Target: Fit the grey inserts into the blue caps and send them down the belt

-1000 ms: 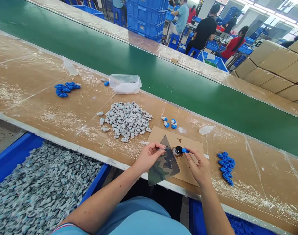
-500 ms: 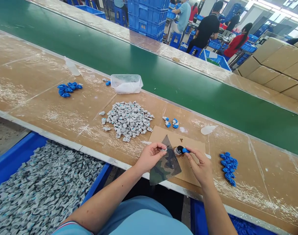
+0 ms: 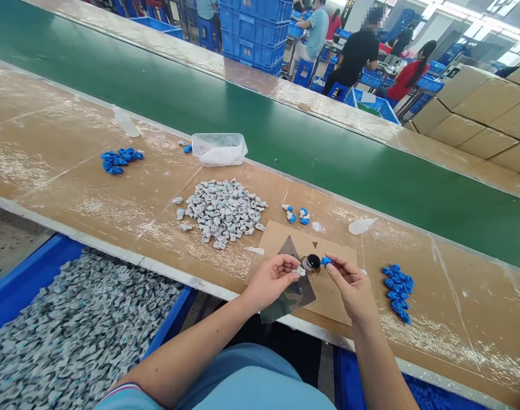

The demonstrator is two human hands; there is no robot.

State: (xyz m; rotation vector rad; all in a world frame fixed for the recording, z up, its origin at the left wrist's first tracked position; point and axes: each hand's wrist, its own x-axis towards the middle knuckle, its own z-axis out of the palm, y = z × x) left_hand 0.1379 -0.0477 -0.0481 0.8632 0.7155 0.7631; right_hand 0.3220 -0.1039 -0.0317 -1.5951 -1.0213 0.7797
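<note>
Between thumb and fingers, my left hand pinches a small grey-white plastic piece. My right hand is closed on a small blue piece, held just right of a small jar with a black top. The jar stands on a flat cardboard sheet, with brown specks around it. A camouflage cloth lies partly under my left hand and over the table edge. Beyond the hands sits a heap of grey pieces, and a few blue-and-white joined pieces lie to its right.
Blue pieces are grouped at right, others at left. A clear plastic tub and squeeze bottles stand near the green belt. A blue bin of grey pieces is at lower left. People sit beyond the belt.
My left hand has moved right, bringing the grey-white piece nearer the jar. My right hand has shifted slightly right with the blue piece, away from the jar's top.
</note>
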